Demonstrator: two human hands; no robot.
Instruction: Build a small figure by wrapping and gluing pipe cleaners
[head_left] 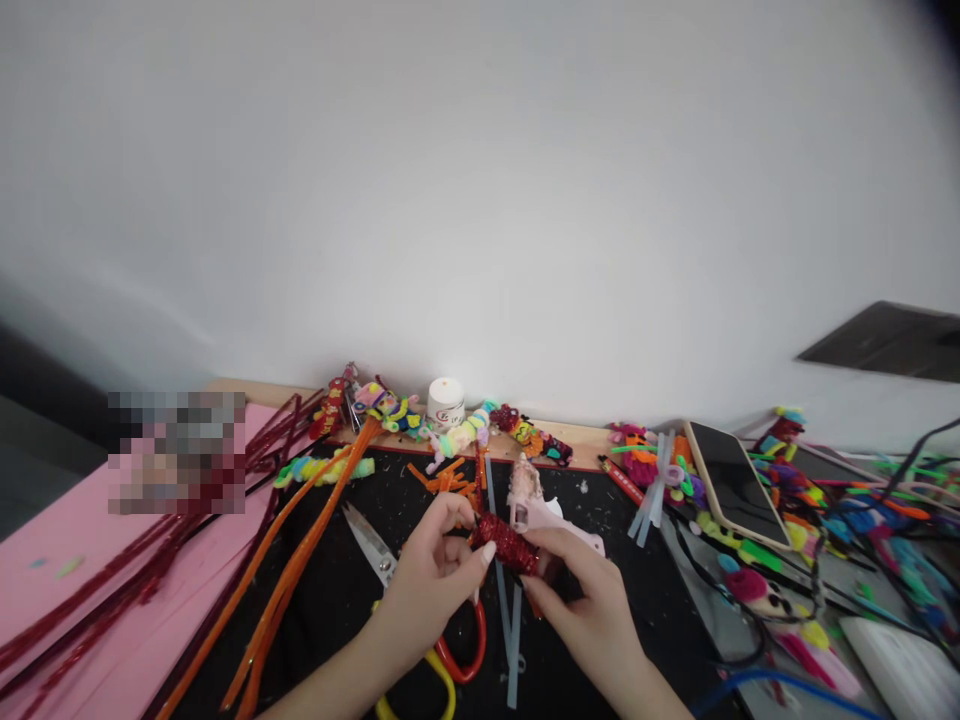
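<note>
A red, glittery, tightly wound pipe-cleaner coil (508, 546) is held level between my two hands above the black mat (315, 620). At its left end, the thumb and fingers of my left hand (435, 565) pinch it. My right hand (589, 600) grips the other end between thumb and fingers. Just behind the coil lies a pale pink hot glue gun (559, 520), partly covered by the hands. Under my left hand are scissors (371, 545) with red and yellow handles, blades pointing away to the left. Clear glue sticks (514, 650) lie below the coil.
Orange pipe cleaners (289, 580) and dark red ones (161, 545) stretch along the left, over a pink sheet (60, 610). Finished pipe-cleaner figures (386, 405) and a white tub (446, 403) line the wall. A phone (739, 485) rests among colourful pieces at right.
</note>
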